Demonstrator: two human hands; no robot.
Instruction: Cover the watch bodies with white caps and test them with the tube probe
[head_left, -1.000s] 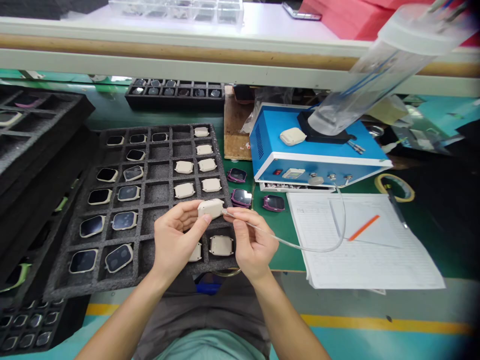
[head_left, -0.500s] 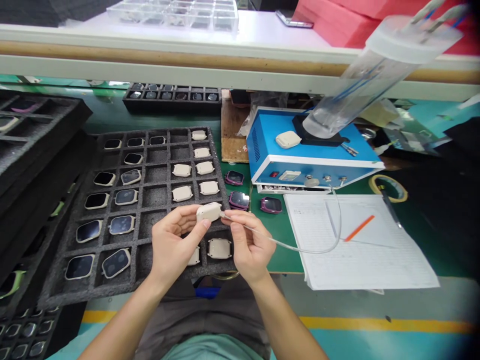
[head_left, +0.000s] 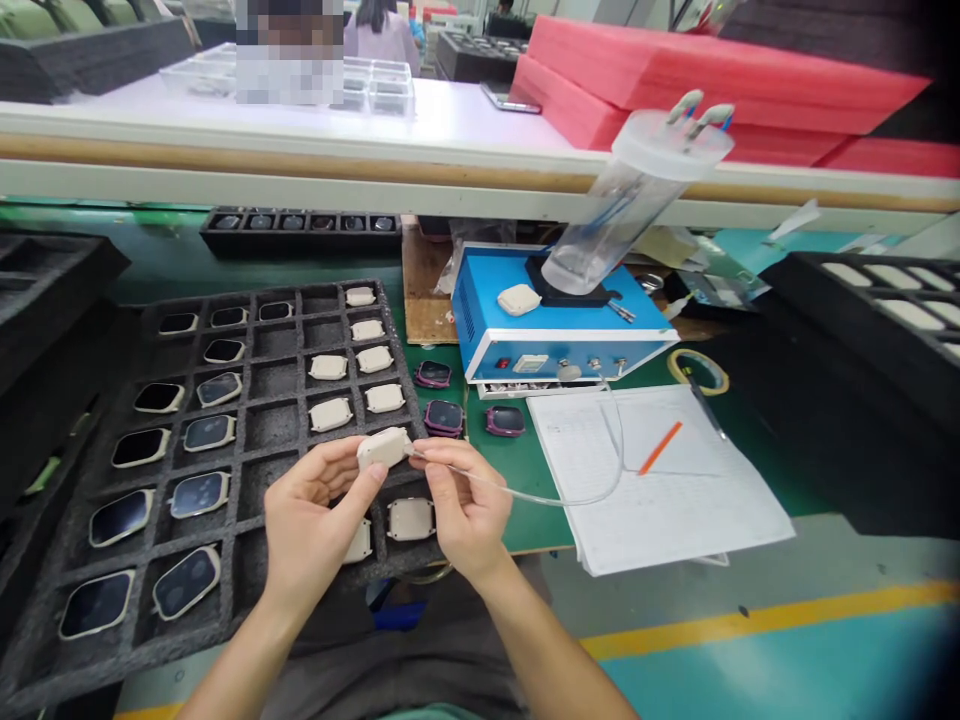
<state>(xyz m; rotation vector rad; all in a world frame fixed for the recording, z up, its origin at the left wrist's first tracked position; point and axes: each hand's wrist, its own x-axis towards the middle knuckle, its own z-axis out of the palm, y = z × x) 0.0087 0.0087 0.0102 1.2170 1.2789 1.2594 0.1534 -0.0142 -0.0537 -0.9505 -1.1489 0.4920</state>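
Note:
Between thumb and fingers, my left hand (head_left: 315, 515) grips a cream smartwatch case (head_left: 384, 449) above the foam tray. My right hand (head_left: 471, 508) pinches the end of a thin clear tube (head_left: 525, 495), whose tip touches the right side of that case. From there the tube curves back to the front of a blue box-shaped device (head_left: 570, 345). Below my hands, the black foam tray (head_left: 274, 431) holds several cream watches, some with dark screens up and some with pale backs up. Another watch case (head_left: 519, 299) lies on top of the blue device.
A clear cylinder (head_left: 607, 215) leans on the device. Purple watches (head_left: 505, 420) lie beside the tray. Papers (head_left: 645, 500) with an orange strip and a tape roll (head_left: 699, 371) are at right. A shelf edge (head_left: 450, 190) crosses behind; people are beyond it.
The camera view has shifted right and up, so the scene sits further left and lower. Both hands keep the same hold on the watch case and the tube.

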